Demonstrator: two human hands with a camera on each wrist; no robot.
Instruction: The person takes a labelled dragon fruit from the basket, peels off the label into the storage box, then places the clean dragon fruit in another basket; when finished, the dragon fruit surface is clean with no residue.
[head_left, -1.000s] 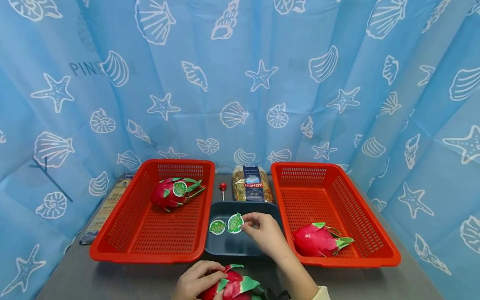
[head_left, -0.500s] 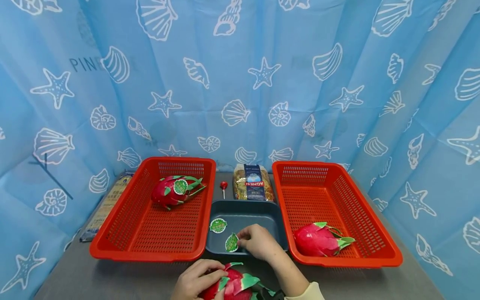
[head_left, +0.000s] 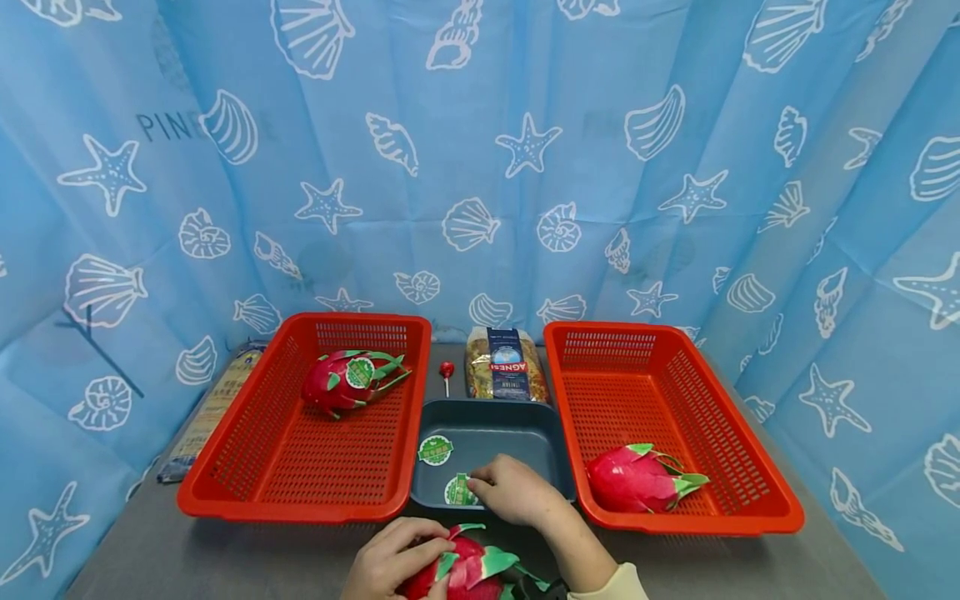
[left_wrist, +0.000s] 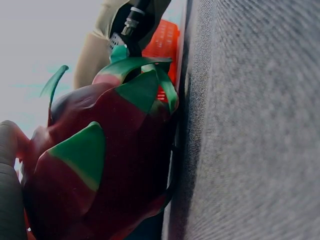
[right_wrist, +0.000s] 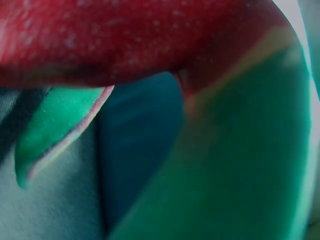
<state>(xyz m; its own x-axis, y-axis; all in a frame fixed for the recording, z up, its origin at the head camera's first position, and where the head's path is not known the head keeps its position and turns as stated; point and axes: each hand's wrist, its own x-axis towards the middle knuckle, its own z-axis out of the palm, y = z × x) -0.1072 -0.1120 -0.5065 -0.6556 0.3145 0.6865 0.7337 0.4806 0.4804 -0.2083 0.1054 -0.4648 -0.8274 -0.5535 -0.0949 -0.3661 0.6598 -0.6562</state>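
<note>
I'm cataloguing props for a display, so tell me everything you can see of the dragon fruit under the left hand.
The dragon fruit is pinkish-red and rounded, with green-tipped scales curling off its body and longer green ones at its right end. Its smooth skin could be plastic. No sticker shows on its visible part. It lies sideways at the gray tabletop, on the near side of the dark tray, partly cut off by the head view's bottom edge. The left hand grips its left end.

Dark tray (head_left: 517, 433) free at far side; right fingers (head_left: 485, 490) obstruct near middle.
</note>
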